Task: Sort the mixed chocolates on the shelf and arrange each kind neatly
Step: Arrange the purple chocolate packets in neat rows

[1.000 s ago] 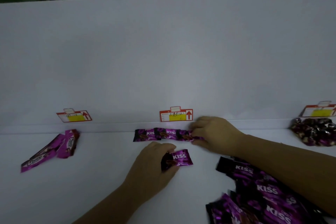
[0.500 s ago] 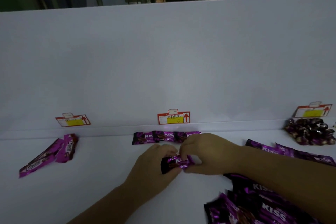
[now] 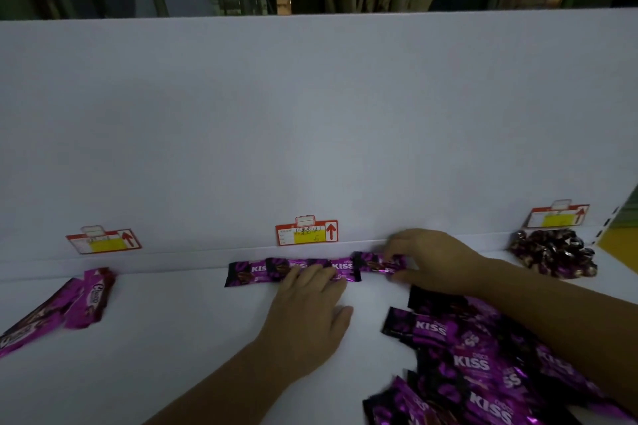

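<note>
**Packets lining up at the back rail, and where it could go sideways**

So the KISS row (image 3: 255,271) sits along the far edge of the shelf (image 3: 172,338), right up against the back rail (image 3: 172,260) under the middle price tag (image 3: 306,230). Left hand (image 3: 307,317) lies flat, straight fingers pressing on the middle of that row and holding nothing. Right hand (image 3: 431,262) is pinching the end packet (image 3: 374,262) at the row's right end, thumb on the near side, fingers on the far side. Hands are apart but near each other.

What I'd worry about: these wrappers look slick and they overlap, so if the end packet gets shoved left too hard, the row probably buckles or rides up over itself. Lifting the left hand carelessly could drag a packet out of line too. And the right forearm hangs right over the loose KISS pile (image 3: 483,366) at near right, so a sloppy pull-back could sweep some toward the near edge.

Room-wise: there's bare shelf to the row's right before the dark-wrapped sweets (image 3: 552,252) at far right, and a wide gap to the left before the long purple bars (image 3: 86,300). The rail blocks anything going further back.
</note>
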